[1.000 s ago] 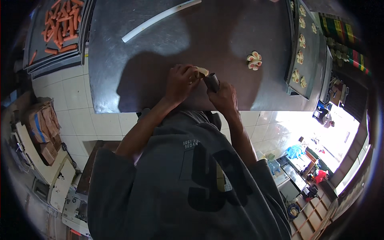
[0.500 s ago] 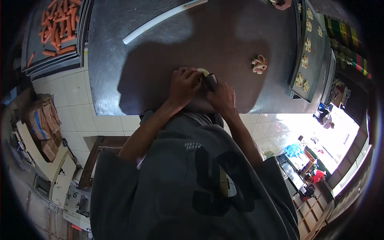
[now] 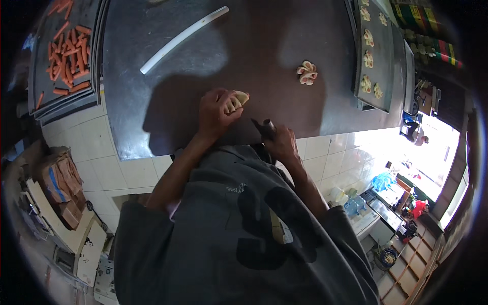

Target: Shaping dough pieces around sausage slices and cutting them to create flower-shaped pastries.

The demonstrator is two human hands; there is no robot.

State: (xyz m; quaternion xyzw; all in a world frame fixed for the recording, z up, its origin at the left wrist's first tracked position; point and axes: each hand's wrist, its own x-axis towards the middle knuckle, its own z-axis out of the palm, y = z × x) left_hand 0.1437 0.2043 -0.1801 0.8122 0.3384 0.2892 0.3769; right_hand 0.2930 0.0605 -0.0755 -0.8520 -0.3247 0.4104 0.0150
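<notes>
My left hand [image 3: 213, 114] is closed around a piece of pale dough [image 3: 235, 103], which shows several cut segments above the metal table [image 3: 127, 40]. A little to the right, near the table's front edge, my right hand [image 3: 282, 142] grips a dark metal scraper [image 3: 265, 129] with a rolled handle; its blade stands apart from the dough. Farther right on the table lies a flower-shaped dough piece [image 3: 307, 72] with pink bits showing in it.
A long white strip [image 3: 183, 39] lies across the back of the table. At left is a tray [image 3: 44, 84] of sausages; at right a tray [image 3: 382, 61] of shaped pastries. Tiled floor [image 3: 89, 132] shows below. A person [image 3: 416, 133] is in the bright background at right.
My hands have drawn apart: the left moved left with the dough, whose segments now show, and the scraper has come away from it. Another person's hand at the top right has left view.
</notes>
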